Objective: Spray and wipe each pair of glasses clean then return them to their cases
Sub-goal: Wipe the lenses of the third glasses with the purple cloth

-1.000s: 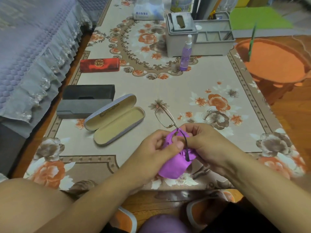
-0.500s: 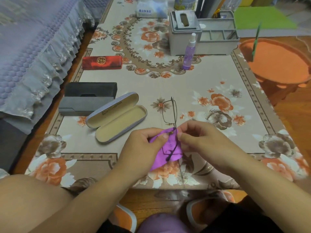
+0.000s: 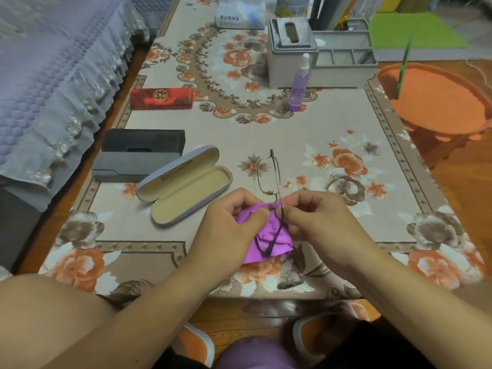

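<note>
Two bare hands hold a thin metal-framed pair of glasses and a bright purple wiping cloth above a floral-patterned tablecloth.

The left hand has its fingers curled, thumb pressing the cloth against the near lens. The right hand pinches the frame between thumb and forefinger, just beside the left thumb. The far lens sticks out beyond the fingertips, and a dark temple arm hangs down over the cloth between the two hands. Just left of the left-hand fingers lies an open, grey hard-shell glasses case with a cream lining, empty. Farther left sit a dark grey rectangular case and, beyond it, a closed red case. Well beyond the fingertips stands a small clear bottle of purple spray, upright before a grey plastic desk organiser.
</note>
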